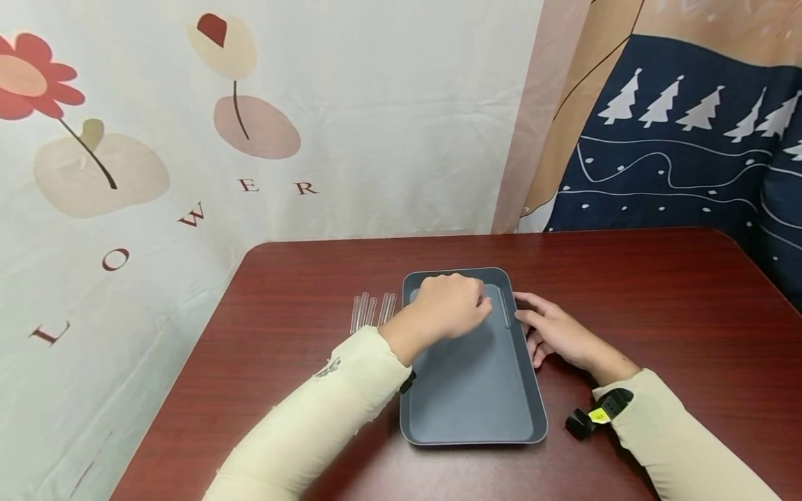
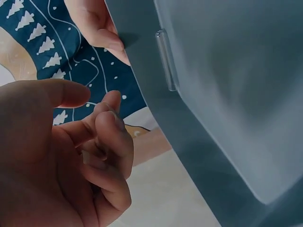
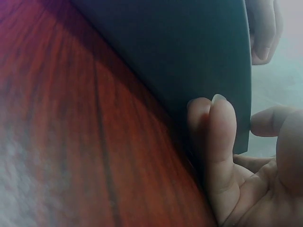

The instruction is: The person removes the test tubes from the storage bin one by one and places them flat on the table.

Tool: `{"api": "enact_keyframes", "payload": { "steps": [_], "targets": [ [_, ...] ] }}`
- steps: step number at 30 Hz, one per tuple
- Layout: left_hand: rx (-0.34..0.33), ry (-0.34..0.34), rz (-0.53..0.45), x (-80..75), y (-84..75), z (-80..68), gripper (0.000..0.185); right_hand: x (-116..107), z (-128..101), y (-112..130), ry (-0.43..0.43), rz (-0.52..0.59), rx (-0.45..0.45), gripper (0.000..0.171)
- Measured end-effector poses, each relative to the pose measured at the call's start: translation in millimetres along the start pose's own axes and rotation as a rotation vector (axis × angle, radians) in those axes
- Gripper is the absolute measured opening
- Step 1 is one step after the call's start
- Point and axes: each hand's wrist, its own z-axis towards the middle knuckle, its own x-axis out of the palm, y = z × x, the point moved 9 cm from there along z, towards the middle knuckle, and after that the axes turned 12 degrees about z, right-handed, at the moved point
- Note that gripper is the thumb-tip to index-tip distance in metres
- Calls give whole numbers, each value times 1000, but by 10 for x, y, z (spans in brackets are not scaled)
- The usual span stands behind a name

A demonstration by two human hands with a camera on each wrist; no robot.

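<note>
My left hand (image 1: 447, 304) hovers over the far part of a grey rectangular tray (image 1: 476, 410), fingers loosely bent. In the left wrist view a gap shows between its thumb and fingers, with nothing in it. A slim clear tube (image 2: 166, 60) lies inside the tray, lengthwise along the right wall. Against the outer right side of the tray rests my right hand (image 1: 554, 330). Its thumb touches the rim, and in the right wrist view its fingers (image 3: 222, 127) lie against the outer wall. Several more clear tubes (image 1: 365, 311) lie left of the tray, partly behind my left forearm.
The tray stands on a reddish-brown wooden table (image 1: 301, 278) with rounded far corners. Behind it hangs a pale cloth (image 1: 376, 139) printed with flowers and letters, and a dark blue cloth (image 1: 664, 153) with white trees at the right.
</note>
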Motion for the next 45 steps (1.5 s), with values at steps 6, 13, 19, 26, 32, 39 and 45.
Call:
{"api": "enact_keyframes", "payload": {
  "steps": [6,13,19,26,32,39,45],
  "targets": [
    [-4,34,-4,68,-16,77,41,-6,14,-3,3,-1,-1,58],
    [-11,86,-7,129,-57,152,42,-2,29,-12,7,0,3,57],
    [-25,127,-13,207,-70,233,42,-6,14,-6,3,0,6,57],
    [-30,168,-5,301,-83,324,37,-6,10,-9,6,2,4,57],
    [-21,193,25,365,-138,397,34,-4,1,-4,14,2,-2,58],
    [-27,198,76,374,-206,450,35,-9,-4,-8,14,8,-2,58],
    [-30,210,83,409,-242,482,40,-8,-2,-11,17,5,1,58]
  ]
}}
